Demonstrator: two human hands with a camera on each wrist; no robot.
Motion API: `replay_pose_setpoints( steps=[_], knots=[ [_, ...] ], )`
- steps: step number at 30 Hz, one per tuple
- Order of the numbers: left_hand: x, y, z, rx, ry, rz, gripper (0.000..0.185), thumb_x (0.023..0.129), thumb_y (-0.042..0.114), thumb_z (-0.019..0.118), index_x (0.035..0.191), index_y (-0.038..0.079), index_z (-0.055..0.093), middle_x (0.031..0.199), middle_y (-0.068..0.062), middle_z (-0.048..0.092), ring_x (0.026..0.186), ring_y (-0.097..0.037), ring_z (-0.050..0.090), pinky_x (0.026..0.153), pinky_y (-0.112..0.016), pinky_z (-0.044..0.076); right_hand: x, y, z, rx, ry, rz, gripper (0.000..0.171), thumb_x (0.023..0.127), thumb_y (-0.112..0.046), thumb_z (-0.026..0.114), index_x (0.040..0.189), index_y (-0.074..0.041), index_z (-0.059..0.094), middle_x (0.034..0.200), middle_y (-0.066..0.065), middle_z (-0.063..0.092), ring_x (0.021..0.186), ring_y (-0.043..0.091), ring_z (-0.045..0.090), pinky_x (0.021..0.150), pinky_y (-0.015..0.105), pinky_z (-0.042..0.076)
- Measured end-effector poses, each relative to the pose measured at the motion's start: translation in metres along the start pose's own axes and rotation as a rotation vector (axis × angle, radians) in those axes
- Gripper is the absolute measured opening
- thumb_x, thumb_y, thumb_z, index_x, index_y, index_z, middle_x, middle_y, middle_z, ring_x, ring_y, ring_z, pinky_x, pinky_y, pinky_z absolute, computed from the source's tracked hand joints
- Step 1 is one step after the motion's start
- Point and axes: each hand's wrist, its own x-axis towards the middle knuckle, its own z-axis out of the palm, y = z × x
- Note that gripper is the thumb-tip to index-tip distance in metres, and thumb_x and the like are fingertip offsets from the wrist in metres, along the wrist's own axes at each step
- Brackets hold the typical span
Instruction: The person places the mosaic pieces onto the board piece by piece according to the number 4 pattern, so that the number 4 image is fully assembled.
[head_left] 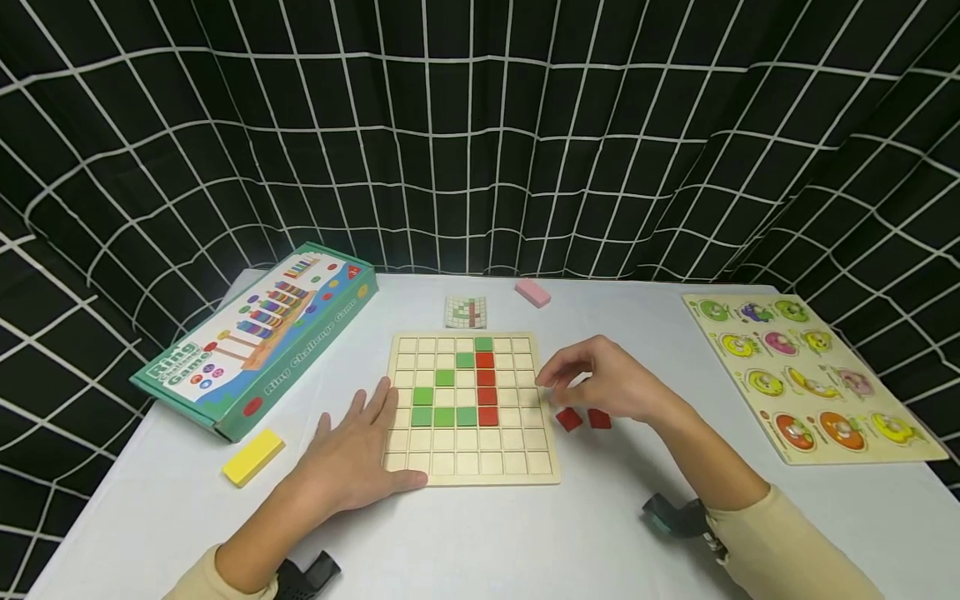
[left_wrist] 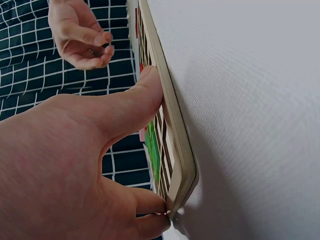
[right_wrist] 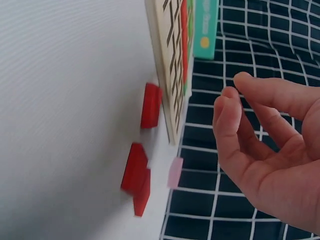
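Note:
A wooden grid board (head_left: 457, 467) lies flat on the table, with green tiles (head_left: 444, 417) in a stepped line and a bottom row, and a column of red tiles (head_left: 487, 396) beside them. My left hand (head_left: 352, 458) rests along the board's left edge, fingers spread and thumb on the near rim. Just past the right edge, my right hand (head_left: 600, 383) hovers with thumb and fingertips loosely curved, nothing visible between them. Below it lie loose red tiles (head_left: 569, 419); the right wrist view shows three, one tile (right_wrist: 151, 106) close beside the board.
A small printed pattern card (head_left: 466, 312) and a pink block (head_left: 532, 292) lie behind the board. To the left are a green game box (head_left: 262, 342) and a yellow block (head_left: 253, 458). A fruit puzzle board (head_left: 813, 375) lies at the right. Black gridded cloth hangs behind.

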Motion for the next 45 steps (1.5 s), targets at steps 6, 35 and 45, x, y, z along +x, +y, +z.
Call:
replay_pose_setpoints(
  steps=[6,35,45],
  knots=[
    [0.0,0.001,0.0,0.003,0.004,0.005,0.121,0.079,0.066,0.08,0.164,-0.001,0.025,0.174,-0.018,0.016,0.157,-0.051,0.019,0.113,-0.083,0.017,-0.006,0.009,-0.006,0.016,-0.033,0.009,0.023,0.084,0.004,0.074,0.103,-0.007,0.08,0.1,0.011,0.077,0.091,0.023,0.067,0.085,0.039,0.052],
    [0.001,-0.001,0.0,0.008,-0.006,-0.001,0.118,0.081,0.063,0.08,0.164,-0.001,0.025,0.175,-0.016,0.015,0.158,-0.049,0.018,0.114,-0.082,0.016,-0.008,0.032,-0.003,0.023,-0.121,0.035,0.036,0.075,0.015,0.064,0.098,-0.007,0.079,0.091,0.01,0.073,0.085,0.025,0.062,0.063,0.029,0.055],
    [0.001,-0.001,0.0,0.013,-0.012,-0.006,0.118,0.081,0.064,0.079,0.164,0.0,0.024,0.175,-0.015,0.014,0.158,-0.048,0.018,0.114,-0.082,0.016,-0.006,0.032,0.002,-0.101,-0.086,0.054,0.035,0.074,0.015,0.071,0.093,-0.013,0.079,0.083,0.004,0.07,0.077,0.019,0.06,0.065,0.026,0.051]
  ],
)
